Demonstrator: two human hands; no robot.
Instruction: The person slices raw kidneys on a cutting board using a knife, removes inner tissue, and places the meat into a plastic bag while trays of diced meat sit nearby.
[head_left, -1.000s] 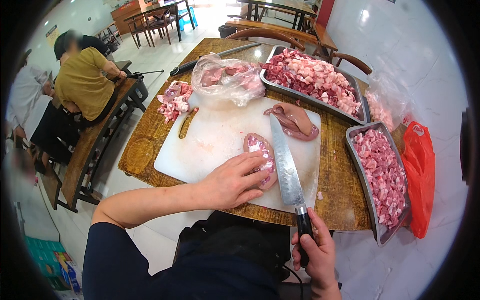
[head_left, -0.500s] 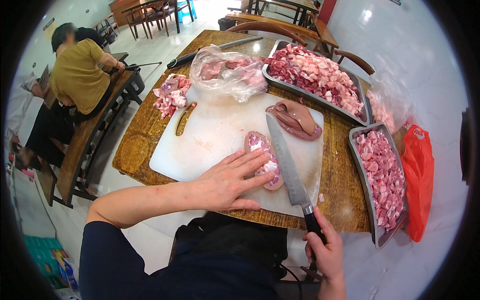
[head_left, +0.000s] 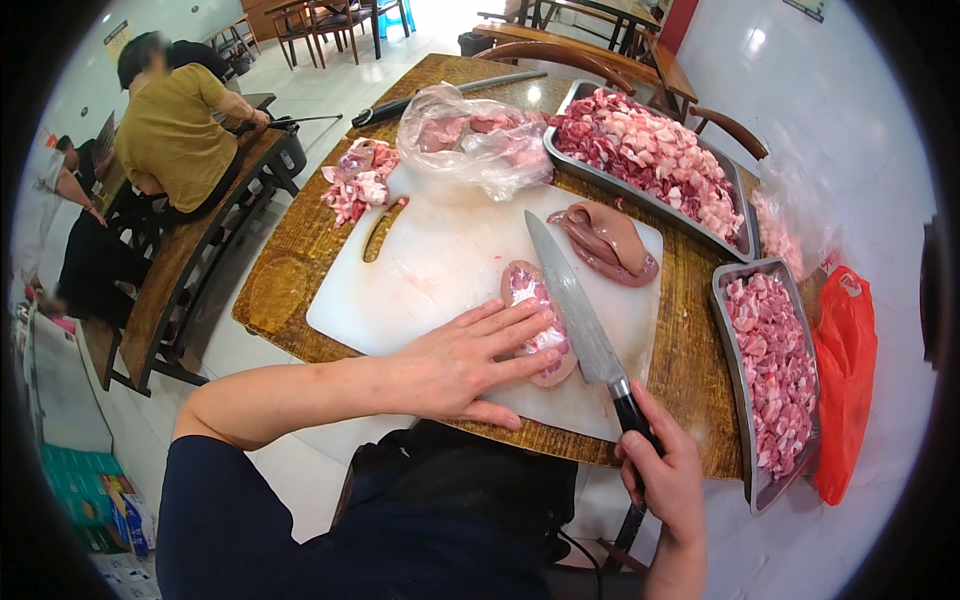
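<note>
My left hand [head_left: 455,365] lies flat, fingers spread, with its fingertips on an oval slice of meat, seemingly a halved kidney [head_left: 523,280], pink with a white and purple middle. This rests on a white cutting board [head_left: 450,235]. In my right hand [head_left: 665,465], the black handle of a large kitchen knife [head_left: 572,305] is gripped. Its blade points away from me, just right of the halved kidney, partly overlapping its edge in view. Farther right on the board sits another smooth brownish-pink organ piece [head_left: 605,242]. My fingers hide part of the halved kidney.
Meat trimmings [head_left: 360,180], a plastic bag of meat [head_left: 470,135] and a black-handled sharpening steel [head_left: 400,105] lie toward the back. Metal trays of cut meat [head_left: 650,160] [head_left: 768,370] stand at right, beside a red plastic bag [head_left: 847,380]. People sit at the left on benches [head_left: 200,250].
The view has shifted slightly, so the table sits a little farther right. The knife has tilted a bit and come closer to the halved kidney. My left hand keeps its place on the meat.
</note>
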